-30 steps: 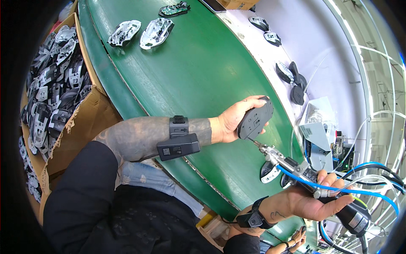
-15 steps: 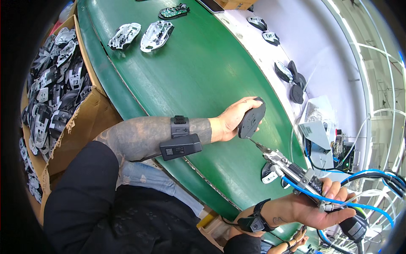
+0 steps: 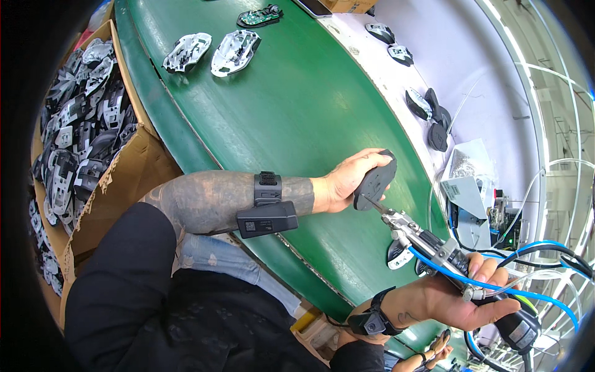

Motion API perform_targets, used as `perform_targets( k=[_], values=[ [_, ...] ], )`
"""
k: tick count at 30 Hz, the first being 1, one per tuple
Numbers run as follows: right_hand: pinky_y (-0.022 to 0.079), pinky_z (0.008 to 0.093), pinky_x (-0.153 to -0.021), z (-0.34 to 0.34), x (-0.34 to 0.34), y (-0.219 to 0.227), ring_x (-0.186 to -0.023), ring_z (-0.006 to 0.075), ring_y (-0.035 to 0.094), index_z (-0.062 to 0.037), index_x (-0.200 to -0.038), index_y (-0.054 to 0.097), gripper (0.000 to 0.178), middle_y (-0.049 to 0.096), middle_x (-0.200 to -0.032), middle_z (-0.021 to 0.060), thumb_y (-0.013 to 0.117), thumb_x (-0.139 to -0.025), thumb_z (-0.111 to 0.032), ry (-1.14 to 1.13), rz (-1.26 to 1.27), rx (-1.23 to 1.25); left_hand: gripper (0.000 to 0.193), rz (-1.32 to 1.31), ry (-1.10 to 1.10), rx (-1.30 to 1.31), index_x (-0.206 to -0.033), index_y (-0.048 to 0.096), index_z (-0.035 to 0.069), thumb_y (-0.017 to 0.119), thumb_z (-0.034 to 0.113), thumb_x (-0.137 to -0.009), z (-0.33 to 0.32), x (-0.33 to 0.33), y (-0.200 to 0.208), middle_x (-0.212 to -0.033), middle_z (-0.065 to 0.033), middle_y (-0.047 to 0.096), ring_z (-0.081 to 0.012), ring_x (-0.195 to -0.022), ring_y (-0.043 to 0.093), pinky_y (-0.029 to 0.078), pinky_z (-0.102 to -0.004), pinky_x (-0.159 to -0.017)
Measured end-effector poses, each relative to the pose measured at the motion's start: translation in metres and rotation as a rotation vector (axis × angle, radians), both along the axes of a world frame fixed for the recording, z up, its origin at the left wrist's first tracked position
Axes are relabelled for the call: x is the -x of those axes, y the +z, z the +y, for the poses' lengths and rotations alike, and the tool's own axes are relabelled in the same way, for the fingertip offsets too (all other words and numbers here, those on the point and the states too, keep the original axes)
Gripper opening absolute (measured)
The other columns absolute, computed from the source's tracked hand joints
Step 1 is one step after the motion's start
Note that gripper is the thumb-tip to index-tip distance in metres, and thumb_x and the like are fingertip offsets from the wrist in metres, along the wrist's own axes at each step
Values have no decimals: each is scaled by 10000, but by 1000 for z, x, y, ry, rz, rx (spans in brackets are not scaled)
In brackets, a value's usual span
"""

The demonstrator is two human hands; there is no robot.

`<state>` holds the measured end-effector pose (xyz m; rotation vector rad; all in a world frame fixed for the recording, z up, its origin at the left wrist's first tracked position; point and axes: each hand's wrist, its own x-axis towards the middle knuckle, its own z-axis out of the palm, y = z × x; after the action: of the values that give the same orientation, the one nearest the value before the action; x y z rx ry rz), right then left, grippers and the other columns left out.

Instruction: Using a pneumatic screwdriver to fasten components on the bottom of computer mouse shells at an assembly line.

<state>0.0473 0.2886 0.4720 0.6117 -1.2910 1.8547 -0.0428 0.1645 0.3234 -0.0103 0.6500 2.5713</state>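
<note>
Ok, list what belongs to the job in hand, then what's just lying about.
In the job:
dark mouse-shaped piece, in the left hand
powered tool, in the right hand, its tip at that piece

Apparently just lying about:
two open shells
green circuit board
cardboard box of loose parts

Black oval mouse shell is being held pretty steeply tilted above the green belt. Silver-and-black powered screwdriver is held slanted, bit lined up over the shell's lower end, contact kinda hard to tell.
</note>
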Motion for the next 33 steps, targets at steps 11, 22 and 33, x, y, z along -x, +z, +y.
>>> perform_targets(
  k=[11, 22, 33],
  values=[
    [327, 231, -529, 6, 0, 9, -576, 84, 397, -37, -1034, 517, 340, 441, -685, -19, 463, -955, -364, -202, -167, -13, 432, 646, 141, 849, -1224, 512, 70, 568, 336, -889, 6, 7, -7, -1230, -170, 510, -313, -1110, 501, 415, -421, -946],
    [367, 204, -555, 14, -7, 25, -572, 67, 371, -8, -1084, 453, 249, 385, -657, -13, 486, -959, -222, -291, -247, -55, 608, 546, 996, 2614, -1172, 499, 23, 686, 328, -681, -189, 27, -4, -1232, -221, 456, -420, -1171, 411, 336, -487, -985],
    [369, 210, -541, 4, -7, 26, -538, 91, 431, 25, -1086, 422, 279, 431, -606, 18, 527, -940, -189, -180, -217, -45, 487, 201, 720, 1534, -1252, 451, -22, 583, 256, -874, -218, 48, -22, -1238, -204, 497, -261, -1114, 512, 428, -371, -925]
  ],
)
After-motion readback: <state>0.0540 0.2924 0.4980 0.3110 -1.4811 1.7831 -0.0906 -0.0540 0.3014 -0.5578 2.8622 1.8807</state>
